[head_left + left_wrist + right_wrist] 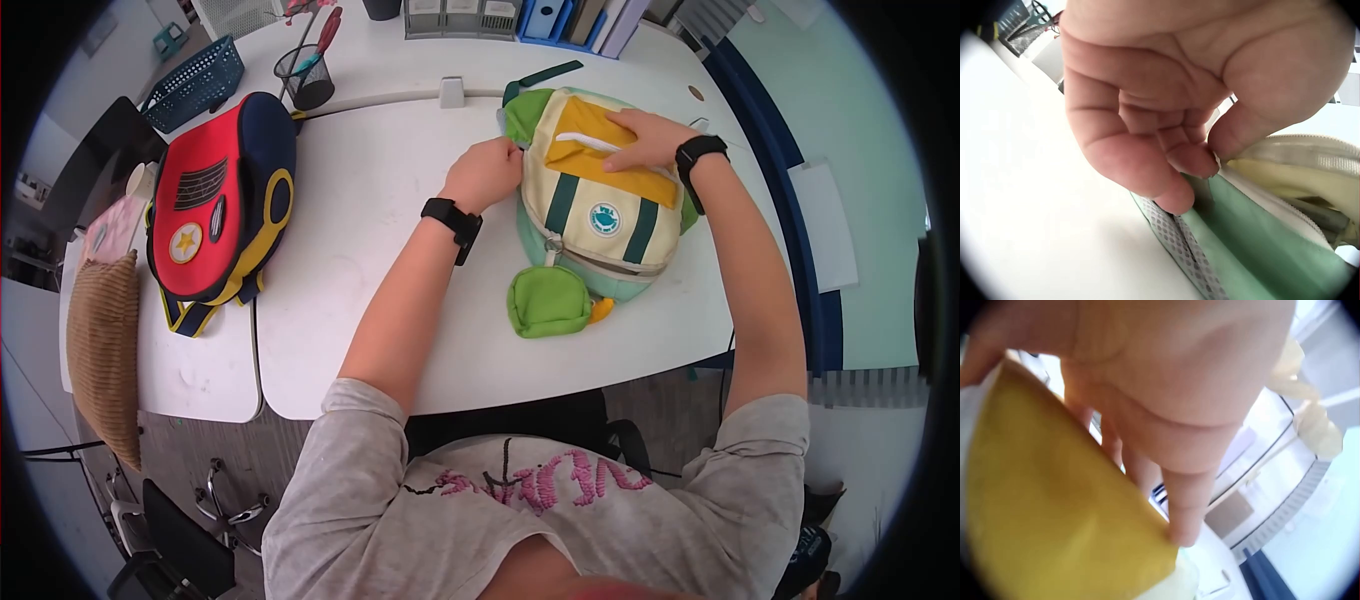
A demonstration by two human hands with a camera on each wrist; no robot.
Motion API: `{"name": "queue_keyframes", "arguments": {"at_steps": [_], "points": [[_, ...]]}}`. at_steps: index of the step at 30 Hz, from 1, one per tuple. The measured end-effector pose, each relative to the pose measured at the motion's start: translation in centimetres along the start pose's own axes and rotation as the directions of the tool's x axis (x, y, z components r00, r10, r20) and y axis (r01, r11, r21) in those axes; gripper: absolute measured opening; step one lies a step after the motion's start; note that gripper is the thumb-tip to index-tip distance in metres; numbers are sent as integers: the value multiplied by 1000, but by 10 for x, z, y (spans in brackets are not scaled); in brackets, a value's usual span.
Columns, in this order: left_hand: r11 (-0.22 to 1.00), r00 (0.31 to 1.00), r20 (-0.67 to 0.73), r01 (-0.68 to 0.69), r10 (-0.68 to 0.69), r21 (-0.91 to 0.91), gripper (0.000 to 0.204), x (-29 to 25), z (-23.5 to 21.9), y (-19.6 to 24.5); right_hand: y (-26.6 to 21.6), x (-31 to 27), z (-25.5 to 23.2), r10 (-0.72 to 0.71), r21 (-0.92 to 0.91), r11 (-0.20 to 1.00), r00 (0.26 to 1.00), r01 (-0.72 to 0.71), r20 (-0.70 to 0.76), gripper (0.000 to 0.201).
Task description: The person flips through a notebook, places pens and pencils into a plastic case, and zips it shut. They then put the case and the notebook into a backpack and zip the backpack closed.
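Note:
A cream, green and yellow backpack (604, 219) lies on the white table, a small green pouch (549, 301) hanging at its lower end. The left hand (484, 174) pinches the bag's left edge; in the left wrist view, thumb and curled fingers (1175, 197) hold the rim beside an open zipper (1291, 215), with mint fabric (1241, 240) below. Across the yellow front panel (590, 125) rests the right hand (655, 140). The right wrist view shows its fingers (1185, 506) extended along the yellow fabric (1066, 500); the thumb tip is hidden.
A red and navy backpack (205, 205) lies at the left, near a brown cushion (103, 350). Along the back stand a blue basket (195, 84), a mesh pen holder (305, 80) and a file rack (580, 22). The table's front edge curves near the person.

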State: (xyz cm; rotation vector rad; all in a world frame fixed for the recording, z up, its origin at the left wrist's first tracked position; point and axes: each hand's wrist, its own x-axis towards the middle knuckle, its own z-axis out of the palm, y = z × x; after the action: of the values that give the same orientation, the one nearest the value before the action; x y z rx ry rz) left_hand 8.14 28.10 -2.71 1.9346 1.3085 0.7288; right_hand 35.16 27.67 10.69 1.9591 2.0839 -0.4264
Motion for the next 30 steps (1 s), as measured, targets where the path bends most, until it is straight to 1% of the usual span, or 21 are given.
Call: {"name": "queue_keyframes", "arguments": {"at_steps": [1,3,4,6,7,9,10,12,13,15,16,17,18,19,21,22,23,25,26,28,30], "points": [[1000,1000,0,-3,3,-1,34,0,0,0,4,-3,4,2,-1,1000,1000,-2,-2,84],[1000,1000,-9,-18,18,25,34,-1,-1,1,10,-6,12,-92,14,995,988,94,-125,72],[1000,1000,-9,-17,18,23,34,-1,0,1,9,-6,12,-92,13,995,988,94,-123,72],[999,1000,-9,-18,19,33,33,-1,1,1,4,-3,11,-159,-48,987,981,155,-108,52],[999,1000,-9,-20,20,32,33,-1,2,1,3,1,16,-158,-49,987,981,153,-109,52],[998,999,-19,-42,43,46,32,0,4,1,-1,11,29,-241,-213,959,938,189,-251,39],[998,999,-20,-44,45,45,32,0,5,1,-8,10,27,-241,-214,958,937,188,-252,39],[999,999,-27,-34,35,34,32,-1,5,2,-21,9,23,-190,-304,943,969,136,-155,38],[999,999,-29,-33,34,35,32,-1,5,2,-33,4,15,-192,-304,943,969,137,-157,38],[997,997,-34,-71,72,32,31,-2,5,4,-57,-10,-1,-230,-292,936,970,198,-77,41],[997,997,-32,-71,72,34,31,-2,3,5,-62,-3,2,-229,-290,936,970,198,-77,41],[997,997,-24,-73,74,38,31,-3,2,7,-64,6,6,-372,-229,917,908,327,-193,44],[996,997,-17,-77,77,41,31,-4,1,9,-67,15,12,-491,-185,871,812,455,-315,49],[996,997,-15,-77,78,42,31,-4,1,9,-75,21,16,-490,-184,872,813,454,-316,49],[995,995,-6,-97,97,-10,32,-3,-4,8,-93,32,23,-575,-361,799,786,480,-228,54],[995,995,-6,-99,98,-4,32,-4,-9,8,-101,30,29,-591,-443,766,782,467,-198,49],[997,997,16,-79,80,-25,31,-5,-14,8,-104,34,33,-591,-440,768,781,467,-203,49],[997,997,42,-58,60,-44,31,-6,-21,10,-108,40,41,-537,-463,772,836,436,-109,39],[999,998,42,-47,48,-27,31,-8,-23,12,-107,42,41,-537,-459,773,837,437,-109,39],[999,998,44,-37,37,-6,31,-10,-23,12,-103,48,37,-529,-490,757,846,433,-71,30],[1000,1000,7,-28,28,12,30,-11,-19,15,-96,51,35,-547,-491,753,831,438,-97,27]]}}
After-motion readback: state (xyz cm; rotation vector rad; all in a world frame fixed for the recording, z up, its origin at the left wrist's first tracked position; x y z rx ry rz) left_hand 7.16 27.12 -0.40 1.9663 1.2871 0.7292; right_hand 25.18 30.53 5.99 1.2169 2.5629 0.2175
